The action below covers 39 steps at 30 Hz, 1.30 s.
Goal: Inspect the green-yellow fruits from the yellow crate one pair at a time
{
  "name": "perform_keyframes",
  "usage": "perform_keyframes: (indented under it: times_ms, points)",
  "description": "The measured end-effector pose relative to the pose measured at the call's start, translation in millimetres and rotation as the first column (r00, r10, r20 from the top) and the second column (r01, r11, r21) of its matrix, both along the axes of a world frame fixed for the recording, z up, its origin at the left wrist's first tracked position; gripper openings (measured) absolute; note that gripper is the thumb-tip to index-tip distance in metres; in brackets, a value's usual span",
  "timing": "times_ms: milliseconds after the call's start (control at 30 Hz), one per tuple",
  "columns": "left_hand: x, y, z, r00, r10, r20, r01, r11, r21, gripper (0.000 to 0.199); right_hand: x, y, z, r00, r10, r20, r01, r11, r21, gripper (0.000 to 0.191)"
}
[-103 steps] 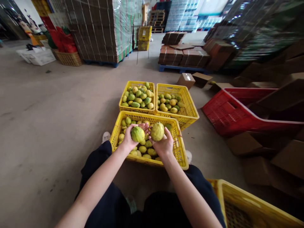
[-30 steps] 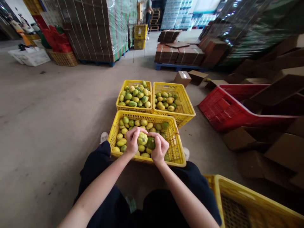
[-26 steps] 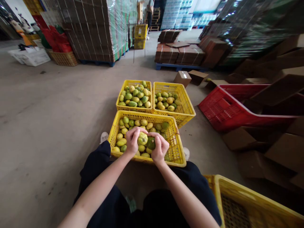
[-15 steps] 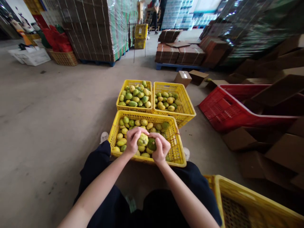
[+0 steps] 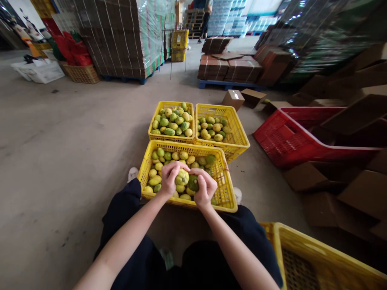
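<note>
Over the near yellow crate (image 5: 228,193), my left hand (image 5: 169,177) curls around a pale yellow-green fruit (image 5: 182,177). Right beside it, my right hand (image 5: 206,188) holds a dark green fruit (image 5: 193,183). The fingertips of both hands nearly meet above the two fruits. Inside the near crate lie several yellow and green fruits (image 5: 155,180), partly hidden by my hands. Behind it stand two more yellow crates: the back left crate (image 5: 151,135) is heaped with mixed fruits, and the back right crate (image 5: 237,131) holds fruits mostly toward its left side.
A red crate (image 5: 272,139) with cardboard stands at the right, among open cardboard boxes (image 5: 320,177). Another yellow crate (image 5: 326,241) is at the lower right, beside my leg. Wrapped pallets (image 5: 111,40) and flattened cartons (image 5: 229,68) stand farther back. A person (image 5: 207,18) is in the distance.
The distant person has moved to the right. Both hands and the fruits in them look almost unchanged.
</note>
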State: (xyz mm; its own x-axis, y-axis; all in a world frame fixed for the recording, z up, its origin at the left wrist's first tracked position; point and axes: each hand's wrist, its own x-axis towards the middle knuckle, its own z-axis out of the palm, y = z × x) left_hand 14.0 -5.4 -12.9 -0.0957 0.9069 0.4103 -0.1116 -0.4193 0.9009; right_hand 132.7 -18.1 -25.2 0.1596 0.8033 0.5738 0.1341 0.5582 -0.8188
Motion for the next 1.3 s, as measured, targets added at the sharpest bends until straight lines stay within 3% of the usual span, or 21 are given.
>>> perform_keyframes:
  times_ms: [167, 267, 333, 400, 467, 533, 600, 667, 833, 1000, 1167, 1300]
  points:
    - [2, 0, -1.1, 0.999, -0.002, 0.035, 0.004, 0.999, -0.043, 0.038, -1, -2, -0.4, 1.0, 0.001, -0.014, -0.001, 1.0, -0.019, 0.035]
    - [4, 7, -5.4, 0.977, -0.001, 0.213, 0.042, 0.981, -0.191, 0.034, -2, 3, 0.9, 0.996, 0.005, -0.085, -0.014, 0.995, -0.103, 0.033]
    - [5, 15, -8.3, 0.886, 0.046, 0.462, 0.152, 0.911, -0.383, 0.031, -2, 10, 2.3, 0.988, 0.025, -0.155, -0.061, 0.971, -0.23, 0.032]
    - [4, 21, -9.5, 0.712, 0.172, 0.681, 0.318, 0.786, -0.53, 0.027, -2, 20, 3.9, 0.958, 0.058, -0.282, -0.166, 0.911, -0.377, 0.031]
    - [1, 25, -8.2, 0.562, 0.309, 0.767, 0.433, 0.68, -0.591, 0.029, -1, 28, 5.5, 0.885, 0.044, -0.463, -0.3, 0.815, -0.496, 0.026]
    - [-1, 26, -5.1, 0.504, 0.368, 0.782, 0.465, 0.647, -0.604, 0.034, -1, 32, 7.4, 0.804, -0.026, -0.594, -0.393, 0.726, -0.564, 0.024]
    - [-2, 25, -1.7, 0.506, 0.367, 0.78, 0.45, 0.659, -0.603, 0.033, 0, 32, 9.8, 0.766, -0.054, -0.64, -0.439, 0.684, -0.583, 0.035]
    - [-2, 24, 0.8, 0.519, 0.357, 0.776, 0.444, 0.664, -0.602, 0.028, 1, 30, 11.9, 0.749, -0.022, -0.662, -0.476, 0.678, -0.561, 0.041]
    - [-1, 22, 2.1, 0.481, 0.328, 0.813, 0.478, 0.679, -0.557, 0.029, 9, 31, 13.3, 0.66, 0.065, -0.749, -0.616, 0.618, -0.488, 0.023]
    - [-5, 22, 5.4, 0.542, 0.232, 0.808, 0.467, 0.715, -0.519, 0.037, 14, 37, 10.3, 0.6, 0.083, -0.796, -0.696, 0.545, -0.468, 0.021]
    - [-10, 23, 9.8, 0.5, 0.224, 0.836, 0.534, 0.68, -0.502, 0.031, 14, 41, 1.7, 0.606, 0.035, -0.795, -0.672, 0.557, -0.488, 0.026]
    - [-11, 22, 11.3, 0.543, 0.193, 0.817, 0.527, 0.679, -0.511, 0.027, 12, 42, -1.7, 0.599, -0.014, -0.8, -0.663, 0.551, -0.506, 0.023]
